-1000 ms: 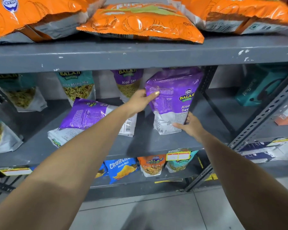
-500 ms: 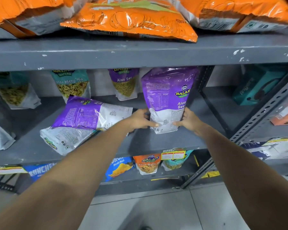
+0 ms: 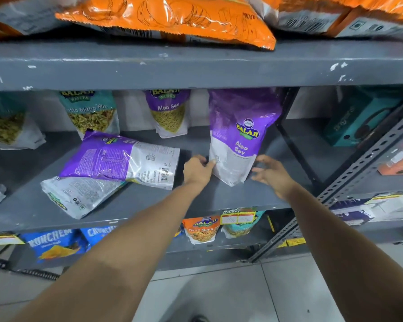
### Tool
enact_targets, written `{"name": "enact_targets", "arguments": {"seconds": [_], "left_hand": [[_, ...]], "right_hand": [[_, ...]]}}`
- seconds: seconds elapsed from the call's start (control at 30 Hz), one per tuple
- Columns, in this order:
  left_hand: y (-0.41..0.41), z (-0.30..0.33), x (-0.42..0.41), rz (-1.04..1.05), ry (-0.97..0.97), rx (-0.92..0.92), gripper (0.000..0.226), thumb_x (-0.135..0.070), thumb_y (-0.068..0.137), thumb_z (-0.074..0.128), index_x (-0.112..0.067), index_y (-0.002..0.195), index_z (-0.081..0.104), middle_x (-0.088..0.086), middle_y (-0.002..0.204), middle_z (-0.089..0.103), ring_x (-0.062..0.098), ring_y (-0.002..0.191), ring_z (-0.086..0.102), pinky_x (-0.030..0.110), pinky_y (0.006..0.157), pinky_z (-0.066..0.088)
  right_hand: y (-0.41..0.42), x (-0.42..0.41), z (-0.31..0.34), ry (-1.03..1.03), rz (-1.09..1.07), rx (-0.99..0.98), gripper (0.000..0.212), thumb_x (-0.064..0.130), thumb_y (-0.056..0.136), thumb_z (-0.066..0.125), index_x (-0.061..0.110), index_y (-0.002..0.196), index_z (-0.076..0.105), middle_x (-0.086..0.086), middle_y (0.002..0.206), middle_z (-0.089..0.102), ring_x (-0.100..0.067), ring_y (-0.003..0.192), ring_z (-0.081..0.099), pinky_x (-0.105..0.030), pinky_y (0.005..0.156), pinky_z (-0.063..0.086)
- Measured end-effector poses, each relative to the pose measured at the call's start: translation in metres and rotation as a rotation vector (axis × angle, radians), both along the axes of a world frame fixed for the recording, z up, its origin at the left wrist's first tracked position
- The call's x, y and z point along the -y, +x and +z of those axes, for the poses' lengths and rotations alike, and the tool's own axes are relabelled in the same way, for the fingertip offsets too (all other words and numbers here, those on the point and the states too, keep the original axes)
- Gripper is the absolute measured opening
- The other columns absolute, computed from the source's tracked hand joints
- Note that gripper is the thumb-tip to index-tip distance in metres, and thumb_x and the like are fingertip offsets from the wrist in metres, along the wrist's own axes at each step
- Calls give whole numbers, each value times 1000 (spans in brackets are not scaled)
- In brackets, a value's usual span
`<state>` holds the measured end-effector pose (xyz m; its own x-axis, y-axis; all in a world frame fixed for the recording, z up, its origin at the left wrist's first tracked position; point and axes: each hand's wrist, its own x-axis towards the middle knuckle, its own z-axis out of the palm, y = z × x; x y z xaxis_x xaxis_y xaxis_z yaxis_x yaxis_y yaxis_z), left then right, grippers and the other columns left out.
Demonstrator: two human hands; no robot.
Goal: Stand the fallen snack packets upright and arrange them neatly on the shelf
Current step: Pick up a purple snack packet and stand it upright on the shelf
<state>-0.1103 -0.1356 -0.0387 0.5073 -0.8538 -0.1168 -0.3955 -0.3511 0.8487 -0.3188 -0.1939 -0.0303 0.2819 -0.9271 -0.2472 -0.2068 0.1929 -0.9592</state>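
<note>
Fingers (image 3: 211, 164) of the left hand (image 3: 197, 170) pinch the upright purple packet (image 3: 237, 135); right hand (image 3: 271, 173) spread just beside it.

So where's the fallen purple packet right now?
The fallen purple packet lies flat on the middle shelf, left of the left hand, overlapping a white fallen packet.

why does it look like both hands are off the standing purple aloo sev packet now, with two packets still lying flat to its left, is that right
Not quite. In the head view only the right hand is off, open beside the standing purple Aloo Sev packet. The left hand touches its lower left edge. The rest holds: a purple packet and a white-backed packet lie flat to its left.
</note>
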Motion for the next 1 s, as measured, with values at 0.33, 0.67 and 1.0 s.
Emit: {"name": "enact_targets", "arguments": {"seconds": [0.33, 0.67, 1.0], "left_hand": [[-20, -20, -11, -348, -67, -351, 64, -60, 80, 65, -22, 121, 31, -8, 122, 56, 5, 112, 57, 25, 97, 46], [-2, -8, 6, -403, -24, -92, 72, -58, 75, 70, -25, 136, 49, 3, 130, 55, 19, 120, 54, 38, 107, 43], [24, 3, 18, -491, 10, -271, 45, -24, 96, 58, -17, 138, 44, 4, 123, 61, 18, 108, 58, 38, 97, 48]], "right_hand": [[7, -4, 3, 68, -12, -18, 51, -18, 90, 37, 16, 125, 54, -4, 128, 53, -20, 130, 47, -39, 109, 38], [6, 15, 8, 43, -98, -73, 44, 7, 90, 60, 18, 131, 52, -7, 109, 71, -21, 106, 67, -44, 105, 44], [14, 27, 12, -24, -88, -156, 110, -9, 64, 79, 27, 152, 25, -11, 139, 44, -24, 134, 43, -43, 108, 41]]}}
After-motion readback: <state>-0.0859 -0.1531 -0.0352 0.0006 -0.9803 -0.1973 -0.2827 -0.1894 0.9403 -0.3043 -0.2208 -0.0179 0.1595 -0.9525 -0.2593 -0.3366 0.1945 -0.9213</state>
